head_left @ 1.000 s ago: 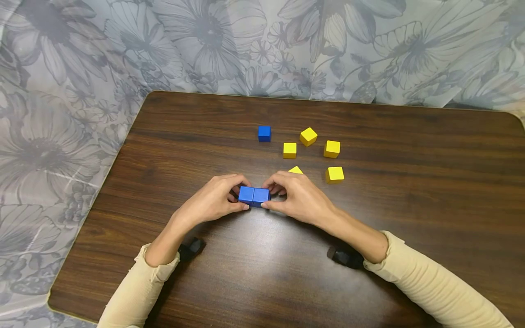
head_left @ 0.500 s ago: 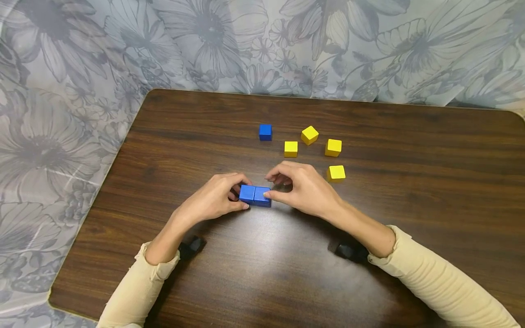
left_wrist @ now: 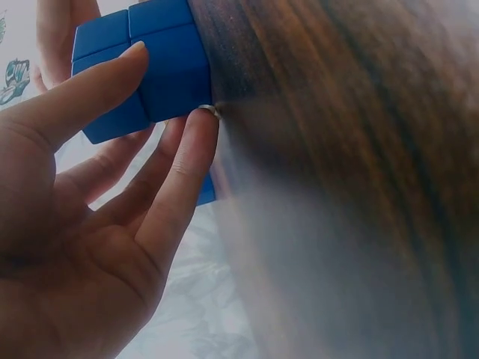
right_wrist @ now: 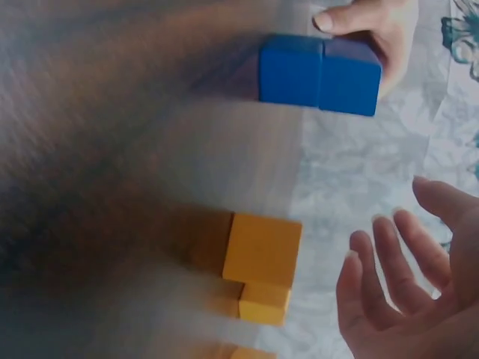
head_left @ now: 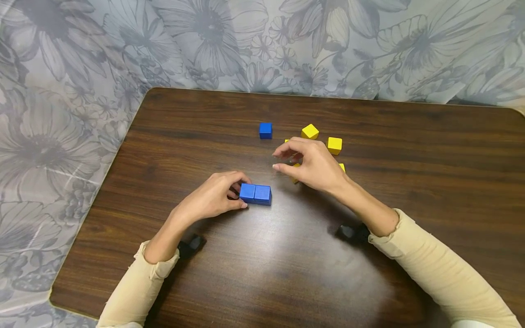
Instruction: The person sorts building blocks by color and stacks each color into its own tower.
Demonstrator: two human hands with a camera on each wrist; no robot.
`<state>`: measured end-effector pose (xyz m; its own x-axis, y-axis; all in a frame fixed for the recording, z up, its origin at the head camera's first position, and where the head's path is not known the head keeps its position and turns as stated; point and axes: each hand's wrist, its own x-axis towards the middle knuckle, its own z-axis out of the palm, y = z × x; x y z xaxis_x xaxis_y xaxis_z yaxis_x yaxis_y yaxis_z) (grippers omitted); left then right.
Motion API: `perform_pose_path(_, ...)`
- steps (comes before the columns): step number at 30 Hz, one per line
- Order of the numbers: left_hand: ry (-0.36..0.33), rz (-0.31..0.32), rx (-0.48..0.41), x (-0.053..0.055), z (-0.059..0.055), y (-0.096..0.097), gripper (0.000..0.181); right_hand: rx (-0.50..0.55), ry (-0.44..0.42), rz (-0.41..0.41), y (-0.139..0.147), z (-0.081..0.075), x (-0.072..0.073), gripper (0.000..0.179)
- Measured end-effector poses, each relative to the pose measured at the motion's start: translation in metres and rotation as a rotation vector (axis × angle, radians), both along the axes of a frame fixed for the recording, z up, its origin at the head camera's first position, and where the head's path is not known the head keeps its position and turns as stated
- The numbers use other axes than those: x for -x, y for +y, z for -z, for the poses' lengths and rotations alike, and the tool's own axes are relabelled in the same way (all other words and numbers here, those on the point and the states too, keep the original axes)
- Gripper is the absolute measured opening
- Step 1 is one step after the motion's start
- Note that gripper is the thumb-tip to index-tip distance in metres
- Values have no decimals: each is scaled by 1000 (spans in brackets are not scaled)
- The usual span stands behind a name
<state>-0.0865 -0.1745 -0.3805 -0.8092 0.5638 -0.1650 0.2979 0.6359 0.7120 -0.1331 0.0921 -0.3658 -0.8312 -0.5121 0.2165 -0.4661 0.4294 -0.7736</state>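
Observation:
Several blue cubes (head_left: pixel 262 193) form a block two wide and two high on the table; the left wrist view shows both layers of blue cubes (left_wrist: pixel 176 67). My left hand (head_left: pixel 209 196) grips the block's left end between thumb and fingers. Up and to the right of it, my right hand (head_left: pixel 316 164) hovers with nothing between its relaxed, parted fingers. Beneath and around that hand lie yellow cubes, one partly covered yellow cube (head_left: pixel 295 180) near the thumb and another yellow cube (right_wrist: pixel 262 248) plain in the right wrist view.
A single blue cube (head_left: pixel 265 130) stands farther back on the brown wooden table (head_left: pixel 184 132). Two yellow cubes, a turned yellow cube (head_left: pixel 309 131) and a right-hand yellow cube (head_left: pixel 334 145), sit beyond the right hand. A floral curtain (head_left: pixel 209 41) hangs behind the table.
My right hand has let go of the blue block's right end and moved up and right over the yellow cubes. The left hand has kept its place on the block.

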Motion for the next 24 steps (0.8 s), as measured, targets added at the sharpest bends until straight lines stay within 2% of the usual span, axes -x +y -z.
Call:
perform_pose_path(7,2,-10,-1,0,1,1,38,16,28,32,-1,-4,12,27)
perform_pose_path(17,-1,-7,13,0,3,2,36,8,-16,89,-7,-6,29,36)
perform_pose_path(24,-13,-12,0,0,4,2,36,-2,-43,132,-8,-6,43,36)
